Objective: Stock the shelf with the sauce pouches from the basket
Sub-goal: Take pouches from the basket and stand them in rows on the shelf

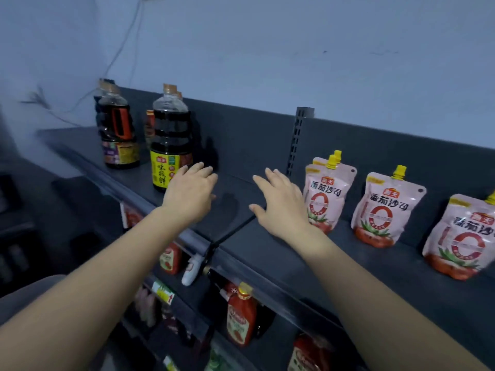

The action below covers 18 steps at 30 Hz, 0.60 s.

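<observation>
While both of my arms reach over the top shelf (241, 253), my left hand (190, 192) and right hand (281, 207) are spread open and hold nothing. The sauce pouches (325, 194) stand upright in a row to my right, the nearest just beside my right hand; the basket is out of view. I judge them soft, light and a little slick, so I would take one by its stiff yellow spout (399, 172) or pinch the sides.
</observation>
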Motion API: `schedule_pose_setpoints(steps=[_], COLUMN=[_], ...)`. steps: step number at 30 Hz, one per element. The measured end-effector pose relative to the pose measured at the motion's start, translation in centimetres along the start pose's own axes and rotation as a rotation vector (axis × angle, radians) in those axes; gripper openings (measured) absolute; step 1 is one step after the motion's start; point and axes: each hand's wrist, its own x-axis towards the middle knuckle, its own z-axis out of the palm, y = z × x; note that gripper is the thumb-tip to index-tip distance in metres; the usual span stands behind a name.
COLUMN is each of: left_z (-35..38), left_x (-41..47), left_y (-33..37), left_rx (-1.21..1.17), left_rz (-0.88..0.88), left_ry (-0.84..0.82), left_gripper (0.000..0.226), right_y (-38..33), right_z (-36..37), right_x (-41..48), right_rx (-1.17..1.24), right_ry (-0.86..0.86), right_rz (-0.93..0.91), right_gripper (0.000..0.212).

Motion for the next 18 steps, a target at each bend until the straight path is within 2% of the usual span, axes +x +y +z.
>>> schedule_pose_setpoints(steps=[5,11,18], left_z=[-1.0,-1.9,-1.1], left_x=[-6.2,-14.1,-23.5], left_y=[-6.2,-13.6,-22.0], left_rx=[0.115,0.223,0.277], left_rz=[-0.129,-0.311,-0.472], left_ry=[-0.062,-0.193,-0.369], left_gripper=[0.045,0.043,0.039], right_y=[-7.1,-16.2,-26.0], right_z=[2.5,5.5,9.9], right_x=[0.7,1.1,0.6], right_rx=[0.089,0.125,0.127], right_ry=[-0.161,-0.233,-0.321], right_rz=[-0.134,-0.314,-0.441], right_gripper=[0.064,0.059,0.055])
